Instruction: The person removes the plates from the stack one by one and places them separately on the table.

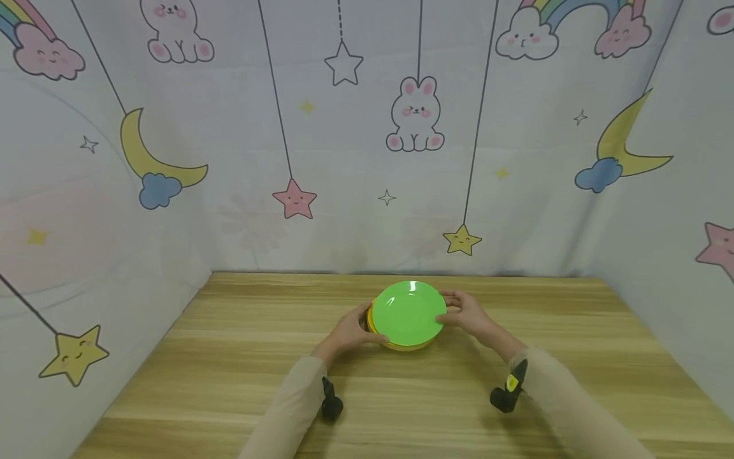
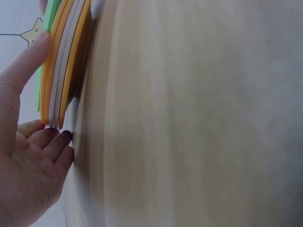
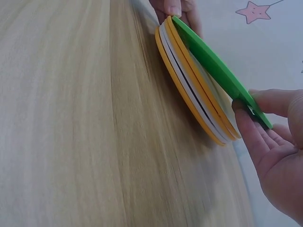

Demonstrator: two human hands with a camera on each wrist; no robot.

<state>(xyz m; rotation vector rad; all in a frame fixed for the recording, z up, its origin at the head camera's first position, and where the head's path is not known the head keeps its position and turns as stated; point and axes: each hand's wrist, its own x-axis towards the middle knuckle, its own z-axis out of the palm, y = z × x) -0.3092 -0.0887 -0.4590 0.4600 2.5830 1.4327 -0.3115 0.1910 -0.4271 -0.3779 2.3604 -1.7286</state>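
A green plate (image 1: pixel 408 312) lies tilted on top of a stack of orange and white plates (image 3: pixel 189 90), raised at its right side. The right hand (image 1: pixel 471 319) pinches the green plate's right edge, thumb above and fingers below, as the right wrist view shows. At the stack's left side the left hand (image 1: pixel 350 331) holds the rims, its thumb near the green plate's edge and its fingers around the far side. In the left wrist view the stacked rims (image 2: pixel 64 66) stand between that thumb and the fingers.
The plates are over a wooden table (image 1: pixel 275 306), near its back edge. A pale curtain (image 1: pixel 355 242) printed with stars, moons and rabbits hangs behind and on both sides. Dark wrist cameras (image 1: pixel 331 403) are strapped to both forearms.
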